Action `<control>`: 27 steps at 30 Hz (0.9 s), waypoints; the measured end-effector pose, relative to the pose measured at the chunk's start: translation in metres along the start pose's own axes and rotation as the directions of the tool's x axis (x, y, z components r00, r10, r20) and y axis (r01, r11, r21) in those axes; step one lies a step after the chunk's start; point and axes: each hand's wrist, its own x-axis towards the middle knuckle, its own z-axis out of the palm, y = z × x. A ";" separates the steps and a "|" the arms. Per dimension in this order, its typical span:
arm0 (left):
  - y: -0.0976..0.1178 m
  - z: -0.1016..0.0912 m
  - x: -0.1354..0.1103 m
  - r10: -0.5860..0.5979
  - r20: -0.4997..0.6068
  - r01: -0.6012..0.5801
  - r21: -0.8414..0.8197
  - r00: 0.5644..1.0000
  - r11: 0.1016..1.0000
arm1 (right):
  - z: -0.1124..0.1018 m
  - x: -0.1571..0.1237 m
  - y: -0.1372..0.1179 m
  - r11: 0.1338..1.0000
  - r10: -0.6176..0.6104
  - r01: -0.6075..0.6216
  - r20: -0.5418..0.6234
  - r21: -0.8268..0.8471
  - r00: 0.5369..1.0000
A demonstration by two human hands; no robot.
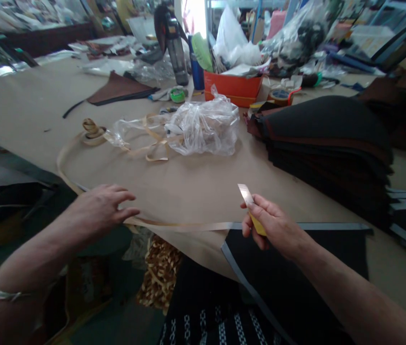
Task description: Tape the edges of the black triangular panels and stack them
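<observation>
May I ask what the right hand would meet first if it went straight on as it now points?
The right hand, blade leading, would probably meet the clear plastic bag across the table, though the hand's height is hard to judge.

A red box [232,91] stands beside a blue cylinder [197,73].

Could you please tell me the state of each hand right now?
Left hand: open, near the tan strip, apparently holding nothing.
Right hand: closed, holding a yellow-handled blade.
</observation>
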 end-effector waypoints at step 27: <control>0.168 0.076 0.007 0.418 0.158 -0.438 0.124 0.895 0.890 | 0.020 -0.009 0.041 0.873 -0.093 0.026 -0.113 -0.487 0.989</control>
